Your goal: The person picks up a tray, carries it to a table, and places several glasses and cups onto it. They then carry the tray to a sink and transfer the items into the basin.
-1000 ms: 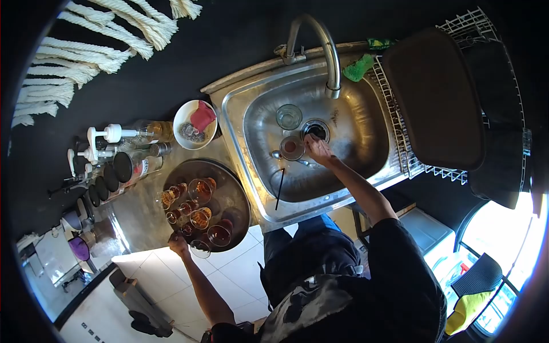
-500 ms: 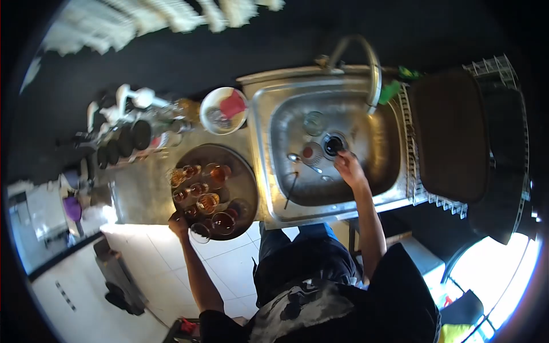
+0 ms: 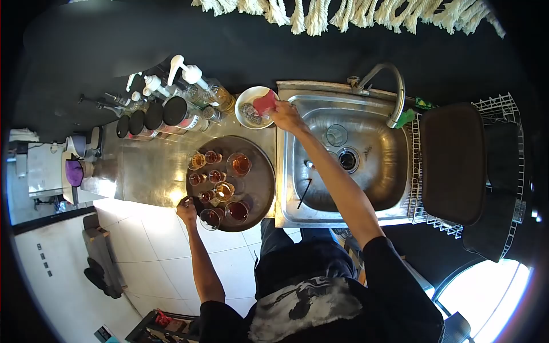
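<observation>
My left hand (image 3: 186,210) is closed on the near left rim of a round brown tray (image 3: 260,186). Several glasses stand on the tray, some with amber or dark red liquid, among them a stemmed glass (image 3: 239,164) and a glass (image 3: 211,218) by my hand. Over the sink's left side, my right hand (image 3: 287,116) pinches a red sponge (image 3: 264,103) at the right rim of a white bowl (image 3: 238,114). A clear glass (image 3: 336,135) and a dark stick (image 3: 305,193) lie in the steel sink (image 3: 377,171). My right forearm hides part of the basin.
Pump bottles (image 3: 217,97) and black-lidded jars (image 3: 178,111) line the back of the counter (image 3: 151,166). A curved faucet (image 3: 402,86) arches over the sink. To the right, a dark brown tray (image 3: 453,163) rests on a white wire rack (image 3: 420,211).
My right hand has moved from beside the sink drain up and left to the sponge at the bowl. My left hand stays on the tray rim. The camera view has shifted and tilted.
</observation>
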Demonstrator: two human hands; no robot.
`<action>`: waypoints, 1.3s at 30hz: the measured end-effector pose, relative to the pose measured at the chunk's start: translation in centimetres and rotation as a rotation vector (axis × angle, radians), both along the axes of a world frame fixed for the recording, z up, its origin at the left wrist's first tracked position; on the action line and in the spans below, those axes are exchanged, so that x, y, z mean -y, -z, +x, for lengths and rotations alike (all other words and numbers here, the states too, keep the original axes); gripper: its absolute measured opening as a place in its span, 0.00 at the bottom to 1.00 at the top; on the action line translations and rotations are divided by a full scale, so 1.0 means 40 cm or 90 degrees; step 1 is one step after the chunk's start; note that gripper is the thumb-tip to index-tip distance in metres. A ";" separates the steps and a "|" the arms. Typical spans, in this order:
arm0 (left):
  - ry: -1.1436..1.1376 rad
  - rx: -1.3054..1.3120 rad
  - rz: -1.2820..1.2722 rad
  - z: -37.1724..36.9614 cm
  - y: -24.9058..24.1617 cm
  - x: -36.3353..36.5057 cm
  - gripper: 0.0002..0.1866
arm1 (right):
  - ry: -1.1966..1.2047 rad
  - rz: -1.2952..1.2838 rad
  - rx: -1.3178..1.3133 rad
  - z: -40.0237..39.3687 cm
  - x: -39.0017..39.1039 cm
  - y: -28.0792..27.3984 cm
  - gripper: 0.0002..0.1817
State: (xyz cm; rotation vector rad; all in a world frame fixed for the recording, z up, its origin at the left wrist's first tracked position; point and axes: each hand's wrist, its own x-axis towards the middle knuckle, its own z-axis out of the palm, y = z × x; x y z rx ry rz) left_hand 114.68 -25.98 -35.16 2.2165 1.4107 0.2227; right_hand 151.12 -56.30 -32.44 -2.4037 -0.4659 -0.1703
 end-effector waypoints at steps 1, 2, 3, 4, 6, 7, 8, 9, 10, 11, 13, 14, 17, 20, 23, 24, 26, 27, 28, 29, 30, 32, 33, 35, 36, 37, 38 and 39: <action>0.002 0.000 -0.001 -0.002 -0.008 -0.003 0.10 | 0.002 -0.001 0.000 -0.009 0.013 -0.009 0.25; 0.032 -0.002 0.011 -0.007 -0.019 -0.007 0.11 | -0.017 0.131 -0.098 -0.026 0.048 -0.014 0.21; 0.065 -0.007 0.020 -0.013 -0.022 -0.005 0.12 | -0.032 0.261 -0.197 -0.055 0.096 -0.048 0.19; 0.109 0.025 0.081 -0.045 0.009 -0.043 0.12 | -0.021 0.341 -0.271 -0.095 0.161 -0.089 0.17; 0.096 0.053 0.153 -0.065 -0.048 -0.047 0.11 | 0.094 0.424 -0.367 -0.197 0.321 -0.154 0.15; 0.093 0.126 0.150 -0.067 -0.099 -0.030 0.11 | 0.187 0.429 -0.382 -0.241 0.397 -0.169 0.14; 0.046 0.150 0.182 -0.042 -0.168 0.017 0.11 | 0.241 0.365 -0.351 -0.275 0.486 -0.130 0.15; 0.035 0.168 0.184 -0.010 -0.252 0.082 0.11 | 0.290 0.303 -0.320 -0.309 0.560 -0.063 0.16; 0.051 0.180 0.153 0.034 -0.340 0.161 0.10 | 0.303 0.299 -0.319 -0.344 0.606 0.026 0.16; 0.067 0.191 0.124 0.077 -0.391 0.246 0.09 | 0.242 0.108 -0.284 -0.384 0.643 0.130 0.18; 0.250 0.303 0.016 0.146 -0.391 0.411 0.06 | 0.184 -0.077 -0.252 -0.447 0.647 0.206 0.21; 0.314 0.309 -0.084 0.171 -0.353 0.487 0.04 | 0.150 -0.178 -0.352 -0.466 0.602 0.216 0.24; 0.596 0.195 -0.125 0.266 -0.277 0.736 0.10 | 0.078 -0.319 -0.335 -0.537 0.584 0.413 0.27; 0.744 0.008 -0.058 0.284 -0.133 0.859 0.16 | 0.041 -0.317 -0.253 -0.536 0.594 0.486 0.22; 0.824 -0.042 0.132 0.260 0.019 0.885 0.12 | 0.053 -0.155 -0.219 -0.494 0.658 0.550 0.14; 0.825 -0.042 0.134 0.265 0.031 0.887 0.12 | 0.061 -0.040 -0.150 -0.469 0.673 0.576 0.10; 0.842 -0.090 0.163 0.272 0.049 0.885 0.11 | 0.143 0.148 -0.189 -0.384 0.677 0.469 0.06; 0.844 -0.093 0.167 0.267 0.076 0.884 0.11 | 0.174 0.098 -0.047 -0.336 0.676 0.470 0.06; 0.854 -0.075 0.207 0.256 0.114 0.883 0.09 | 0.204 0.047 0.094 -0.291 0.676 0.477 0.07; 0.864 -0.055 0.248 0.251 0.135 0.885 0.08 | 0.207 0.052 0.093 -0.250 0.676 0.474 0.07; 0.851 0.030 0.302 0.256 0.132 0.890 0.07 | 0.209 0.026 0.000 -0.211 0.675 0.465 0.10; 0.780 -0.005 0.160 0.234 0.198 0.891 0.07 | 0.213 0.004 -0.095 -0.194 0.668 0.451 0.13; 0.698 -0.037 0.018 0.225 0.222 0.890 0.07 | 0.175 -0.110 -0.028 -0.199 0.667 0.449 0.17; 0.679 -0.183 -0.090 0.266 0.079 0.902 0.10 | 0.135 -0.221 0.045 -0.194 0.671 0.467 0.21; 0.730 -0.153 -0.016 0.263 0.050 0.897 0.09 | 0.115 -0.309 0.037 -0.201 0.676 0.498 0.23; 0.779 -0.121 0.059 0.259 0.038 0.892 0.09 | 0.093 -0.396 0.031 -0.201 0.679 0.509 0.25; 0.748 -0.139 0.037 0.253 0.026 0.887 0.08 | 0.089 -0.395 0.028 -0.206 0.685 0.520 0.25; 0.744 -0.141 0.036 0.248 0.015 0.879 0.08 | 0.063 -0.401 0.036 -0.203 0.690 0.514 0.24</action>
